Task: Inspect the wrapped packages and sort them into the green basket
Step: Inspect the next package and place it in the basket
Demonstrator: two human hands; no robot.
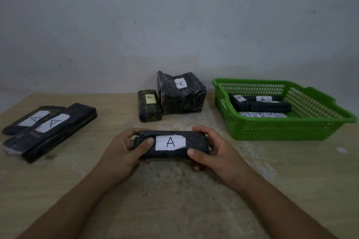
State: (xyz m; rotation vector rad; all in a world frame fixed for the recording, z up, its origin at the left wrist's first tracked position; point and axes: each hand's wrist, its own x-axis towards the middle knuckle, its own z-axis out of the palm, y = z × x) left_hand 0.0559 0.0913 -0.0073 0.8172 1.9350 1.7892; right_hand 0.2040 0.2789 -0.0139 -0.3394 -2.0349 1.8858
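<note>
Two bare forearms reach in over a pale wooden table (pixel 174 209) whose surface is mottled and worn in patches. The left hand (pixel 124 151) and the right hand (pixel 213 153) hold a held package (pixel 196 141) between them, one at each end, just above the tabletop. Each thumb lies across the top face and the fingers curl under and around the ends. It is an oblong block with rounded corners, wrapped in dark, slightly glossy film that wrinkles at the left end. A white paper label (pixel 170 142) on its top face bears a handwritten "A".

To the left, well apart, two long flat packages (pixel 64 134) lie overlapping at an angle, each dark-wrapped with a white "A" label.

Farther back, near the centre, a small brick-shaped package (pixel 149 111) with a yellowish label stands just beside a large boxy package (pixel 182 99), whose shiny film is creased in ridges under a white "A" label.

To the right sits the green basket (pixel 272 128), a shallow rectangular plastic tray with lattice walls and a lipped rim. Inside lie basket packages (pixel 270 106), dark and labelled, on a white sheet (pixel 262 115) with partly hidden lettering that reads "BNORMA".

Behind everything rises a plain grey wall (pixel 174 15), faintly speckled.
</note>
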